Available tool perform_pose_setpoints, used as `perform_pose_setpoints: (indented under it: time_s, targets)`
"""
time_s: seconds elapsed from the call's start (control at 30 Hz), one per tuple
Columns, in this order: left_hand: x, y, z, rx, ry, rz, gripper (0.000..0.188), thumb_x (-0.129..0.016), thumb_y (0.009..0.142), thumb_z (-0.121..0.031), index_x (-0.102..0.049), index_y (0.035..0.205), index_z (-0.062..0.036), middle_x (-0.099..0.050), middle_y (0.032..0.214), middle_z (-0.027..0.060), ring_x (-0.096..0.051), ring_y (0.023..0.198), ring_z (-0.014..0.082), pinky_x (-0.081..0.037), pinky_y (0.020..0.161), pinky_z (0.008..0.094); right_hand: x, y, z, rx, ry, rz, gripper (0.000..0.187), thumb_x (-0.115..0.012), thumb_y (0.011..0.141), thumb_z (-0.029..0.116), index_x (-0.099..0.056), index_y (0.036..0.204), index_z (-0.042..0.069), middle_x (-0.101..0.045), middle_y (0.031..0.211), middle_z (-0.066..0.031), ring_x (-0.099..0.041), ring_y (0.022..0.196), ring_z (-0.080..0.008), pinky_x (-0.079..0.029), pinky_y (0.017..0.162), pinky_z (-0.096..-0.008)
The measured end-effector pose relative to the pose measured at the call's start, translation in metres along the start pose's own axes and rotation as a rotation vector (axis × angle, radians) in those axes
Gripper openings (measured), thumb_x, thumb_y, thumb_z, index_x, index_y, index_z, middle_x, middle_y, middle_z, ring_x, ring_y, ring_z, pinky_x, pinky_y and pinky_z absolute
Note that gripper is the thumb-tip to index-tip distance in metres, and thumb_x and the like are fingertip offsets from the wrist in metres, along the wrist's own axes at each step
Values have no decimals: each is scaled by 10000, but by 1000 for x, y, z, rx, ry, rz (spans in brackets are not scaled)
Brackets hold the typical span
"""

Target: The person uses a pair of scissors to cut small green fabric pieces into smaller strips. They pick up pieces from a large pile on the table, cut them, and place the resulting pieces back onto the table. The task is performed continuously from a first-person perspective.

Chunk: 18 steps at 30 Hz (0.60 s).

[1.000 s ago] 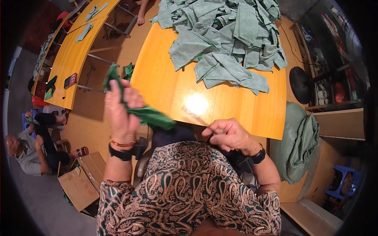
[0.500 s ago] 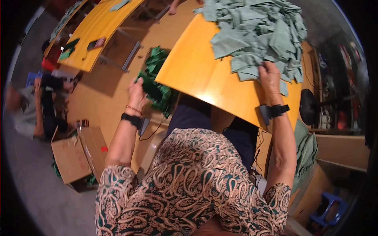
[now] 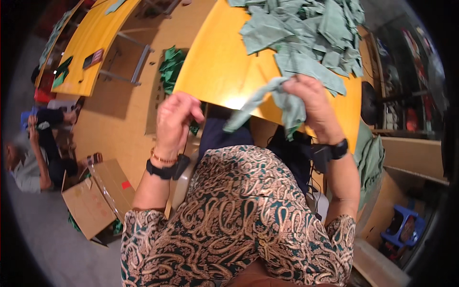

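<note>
Right hand (image 3: 311,98) has its grip pinched on limp cloth (image 3: 290,109), likely light, best gathered by folds; left hand (image 3: 175,119) curls, contents unclear.

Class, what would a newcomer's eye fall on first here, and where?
The big heap of pale green cloth pieces, spread over the far part of the yellow table. Next comes the similar cloth held in the right hand over the table's near edge, then the paisley shirt filling the lower middle.
</note>
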State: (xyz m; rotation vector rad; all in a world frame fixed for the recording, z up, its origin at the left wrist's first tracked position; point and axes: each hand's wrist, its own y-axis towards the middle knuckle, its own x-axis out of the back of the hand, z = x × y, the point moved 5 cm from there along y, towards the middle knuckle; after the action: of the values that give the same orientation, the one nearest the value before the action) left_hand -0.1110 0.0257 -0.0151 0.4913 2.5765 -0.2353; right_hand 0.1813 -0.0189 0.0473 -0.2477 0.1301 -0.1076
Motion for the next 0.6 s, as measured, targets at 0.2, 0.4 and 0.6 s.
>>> perform_pose_setpoints:
  time_s: [0.2, 0.4, 0.6]
  targets:
    - [-89, 17, 6, -143, 512, 228, 624, -695, 904, -233, -376, 1398, -25, -539, 1279, 143, -617, 977, 181, -490, 868, 305, 0, -13, -14, -87, 236, 49, 189, -682, 868, 170, -678, 930, -8, -681, 805, -37, -621, 652, -78, -486, 583, -213]
    - [-106, 22, 38, 347, 9, 245, 494, -638, 956, -281, -439, 1313, -4, -594, 1165, 145, -640, 935, 169, -541, 791, 282, 8, -26, -17, -64, 274, 140, 175, -689, 831, 138, -665, 928, -4, -688, 837, -46, -634, 669, -87, -506, 593, -226]
    - [-116, 22, 53, 534, -107, 239, 251, -591, 989, -241, -580, 1097, -15, -670, 947, 98, -671, 816, 153, -567, 722, 275, 15, -29, -31, -30, 161, 128, 194, -726, 785, 51, -630, 949, 14, -668, 832, -36, -625, 675, -80, -498, 589, -226]
